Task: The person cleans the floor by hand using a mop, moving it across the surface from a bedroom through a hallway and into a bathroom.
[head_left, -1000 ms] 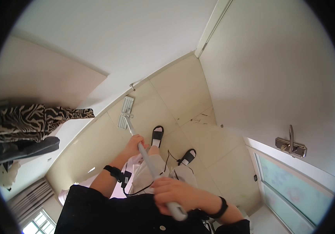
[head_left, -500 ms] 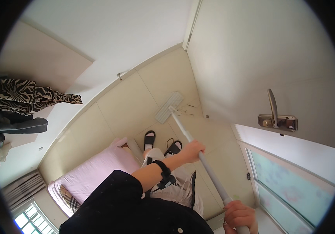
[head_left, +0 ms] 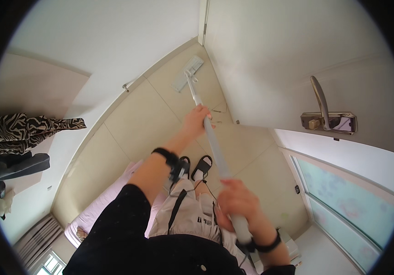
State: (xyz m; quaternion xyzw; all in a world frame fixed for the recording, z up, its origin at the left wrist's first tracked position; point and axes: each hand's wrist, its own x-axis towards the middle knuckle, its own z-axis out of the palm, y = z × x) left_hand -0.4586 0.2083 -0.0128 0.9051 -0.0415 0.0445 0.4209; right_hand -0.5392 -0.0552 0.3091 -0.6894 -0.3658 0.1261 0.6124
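Tiled floor [head_left: 128, 123] corner by the door [head_left: 297, 59]: both hands gripping a mop pole [head_left: 215, 146], left hand [head_left: 198, 120] further out, right hand [head_left: 236, 204] nearer the body.

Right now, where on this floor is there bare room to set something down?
The tiled floor is bare between the left wall's skirting and the mop handle. More open tile lies right of the handle, below the door. It is crowded around the sandalled feet, by the pink mat, and at the mop head in the corner.
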